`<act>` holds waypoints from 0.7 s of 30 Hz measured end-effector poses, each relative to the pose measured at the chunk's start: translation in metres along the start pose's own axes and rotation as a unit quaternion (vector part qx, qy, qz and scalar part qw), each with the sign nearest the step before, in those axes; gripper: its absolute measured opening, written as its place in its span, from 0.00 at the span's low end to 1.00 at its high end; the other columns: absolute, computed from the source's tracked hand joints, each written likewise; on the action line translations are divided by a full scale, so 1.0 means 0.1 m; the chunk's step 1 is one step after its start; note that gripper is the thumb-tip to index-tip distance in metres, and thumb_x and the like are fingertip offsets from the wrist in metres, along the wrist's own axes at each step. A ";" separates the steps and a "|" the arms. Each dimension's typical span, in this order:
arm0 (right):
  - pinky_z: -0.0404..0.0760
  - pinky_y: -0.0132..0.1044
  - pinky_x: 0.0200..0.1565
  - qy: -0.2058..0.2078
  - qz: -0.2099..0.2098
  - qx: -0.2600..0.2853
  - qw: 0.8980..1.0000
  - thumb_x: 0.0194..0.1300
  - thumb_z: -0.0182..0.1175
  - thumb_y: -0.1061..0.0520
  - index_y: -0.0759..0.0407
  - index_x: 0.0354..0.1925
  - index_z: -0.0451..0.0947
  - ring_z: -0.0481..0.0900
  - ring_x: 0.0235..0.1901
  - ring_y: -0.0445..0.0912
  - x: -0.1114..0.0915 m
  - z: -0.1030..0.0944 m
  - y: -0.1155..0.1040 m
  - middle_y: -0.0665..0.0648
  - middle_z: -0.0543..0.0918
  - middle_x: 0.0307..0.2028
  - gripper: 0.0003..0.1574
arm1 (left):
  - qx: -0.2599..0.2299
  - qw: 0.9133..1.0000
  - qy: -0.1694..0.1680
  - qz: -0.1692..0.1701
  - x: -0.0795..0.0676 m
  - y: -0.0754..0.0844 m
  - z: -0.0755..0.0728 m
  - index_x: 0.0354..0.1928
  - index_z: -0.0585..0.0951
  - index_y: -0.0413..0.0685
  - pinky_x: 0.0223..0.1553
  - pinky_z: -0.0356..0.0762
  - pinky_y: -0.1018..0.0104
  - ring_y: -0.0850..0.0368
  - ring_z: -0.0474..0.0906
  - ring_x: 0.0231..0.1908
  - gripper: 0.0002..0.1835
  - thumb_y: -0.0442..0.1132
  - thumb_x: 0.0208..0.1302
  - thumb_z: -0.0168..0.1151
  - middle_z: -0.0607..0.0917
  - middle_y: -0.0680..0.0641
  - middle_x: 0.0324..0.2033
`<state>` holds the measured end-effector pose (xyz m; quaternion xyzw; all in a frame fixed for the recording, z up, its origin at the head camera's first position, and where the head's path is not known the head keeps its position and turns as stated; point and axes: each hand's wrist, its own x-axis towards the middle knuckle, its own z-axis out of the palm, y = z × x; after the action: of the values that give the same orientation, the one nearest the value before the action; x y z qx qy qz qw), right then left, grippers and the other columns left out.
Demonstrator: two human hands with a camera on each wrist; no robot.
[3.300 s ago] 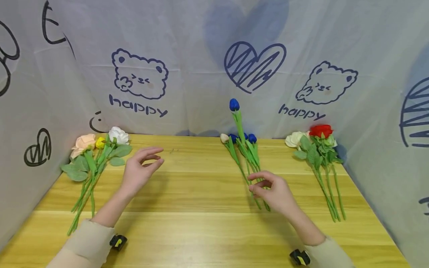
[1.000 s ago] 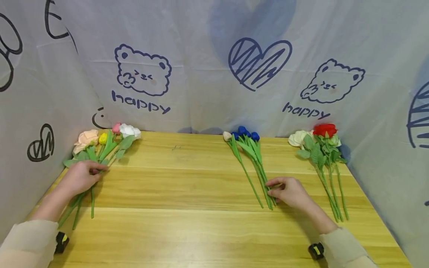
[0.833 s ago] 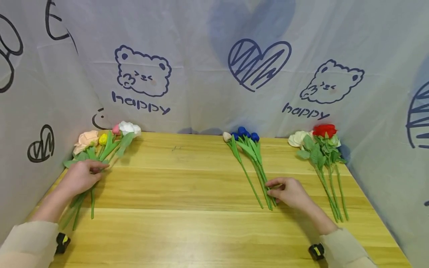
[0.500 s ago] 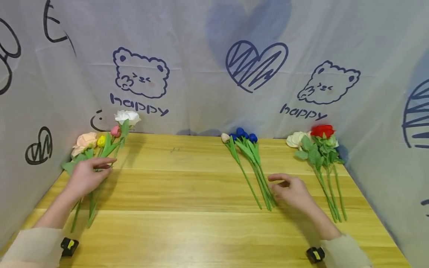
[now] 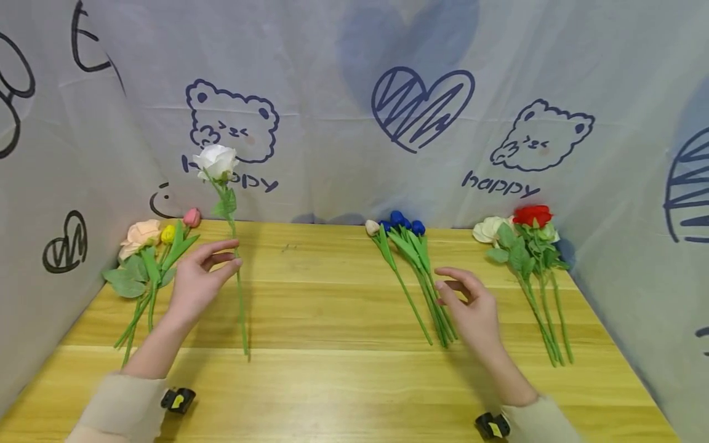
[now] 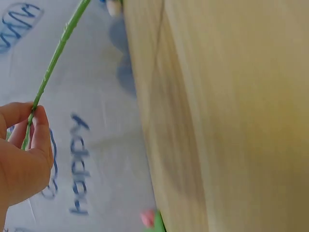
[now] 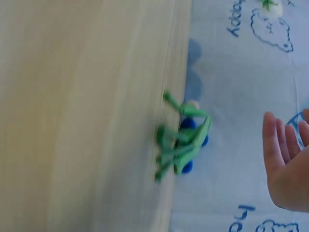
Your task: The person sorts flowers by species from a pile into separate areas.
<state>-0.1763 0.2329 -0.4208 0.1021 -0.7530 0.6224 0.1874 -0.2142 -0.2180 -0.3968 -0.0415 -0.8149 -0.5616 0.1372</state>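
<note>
My left hand [image 5: 200, 277] pinches the green stem of a white rose [image 5: 217, 163] between thumb and fingertips. The rose stands nearly upright, its bloom up in front of the back cloth. In the left wrist view the stem [image 6: 58, 50] passes between the fingertips. My right hand [image 5: 471, 307] holds nothing; its fingers are loosely bent above the stems of several blue tulips [image 5: 412, 249]. In the right wrist view the right hand [image 7: 289, 164] hovers apart from the tulips [image 7: 186, 140]. A whitish tulip [image 5: 373, 228] lies at their left side.
At the left of the wooden table [image 5: 332, 394] lie a peach rose [image 5: 141, 237], a yellow flower [image 5: 168, 234] and a pink tulip [image 5: 191, 217]. A red rose [image 5: 533, 215] and white roses [image 5: 488, 230] lie at the right. Printed cloth [image 5: 321, 123] stands behind.
My left hand has lifted the white rose out of the left bunch and carried it right, tilting it upright. Earlier, my right hand put a blue tulip down, then let go and rose.
</note>
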 end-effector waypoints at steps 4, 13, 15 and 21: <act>0.89 0.37 0.39 0.020 -0.027 0.053 0.998 0.71 0.62 0.71 0.72 0.55 0.81 0.85 0.44 0.45 -0.02 0.18 -0.03 0.65 0.80 0.53 0.15 | -0.062 0.998 0.000 0.002 0.02 0.13 0.32 0.63 0.80 0.33 0.48 0.81 0.79 0.70 0.81 0.48 0.22 0.30 0.70 0.67 0.82 0.41 0.60; 0.90 0.40 0.40 -0.011 -0.021 0.083 0.996 0.70 0.64 0.71 0.69 0.56 0.80 0.85 0.45 0.45 -0.03 0.46 -0.11 0.65 0.80 0.54 0.17 | -0.150 0.988 -0.024 0.007 0.07 0.38 0.92 0.63 0.80 0.33 0.50 0.83 0.74 0.62 0.82 0.50 0.21 0.25 0.68 0.67 0.81 0.39 0.61; 0.90 0.41 0.40 -0.026 -0.016 0.080 0.996 0.70 0.64 0.70 0.69 0.57 0.80 0.84 0.45 0.45 -0.03 0.50 -0.13 0.65 0.79 0.54 0.17 | -0.165 0.986 -0.031 0.010 0.07 0.42 1.03 0.62 0.80 0.34 0.50 0.83 0.73 0.60 0.82 0.51 0.22 0.25 0.67 0.67 0.81 0.40 0.61; 0.90 0.44 0.41 -0.077 0.015 0.066 0.995 0.71 0.65 0.68 0.65 0.57 0.81 0.84 0.47 0.49 -0.06 0.59 -0.19 0.61 0.77 0.58 0.17 | -0.202 0.978 -0.056 0.017 0.05 0.55 1.33 0.61 0.81 0.34 0.49 0.84 0.70 0.54 0.81 0.52 0.21 0.24 0.67 0.67 0.81 0.40 0.61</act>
<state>-0.1723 0.1706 -0.4153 0.1508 -0.7240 0.6637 0.1124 -0.2303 -0.0749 -0.3902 -0.1138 -0.6899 -0.7093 0.0896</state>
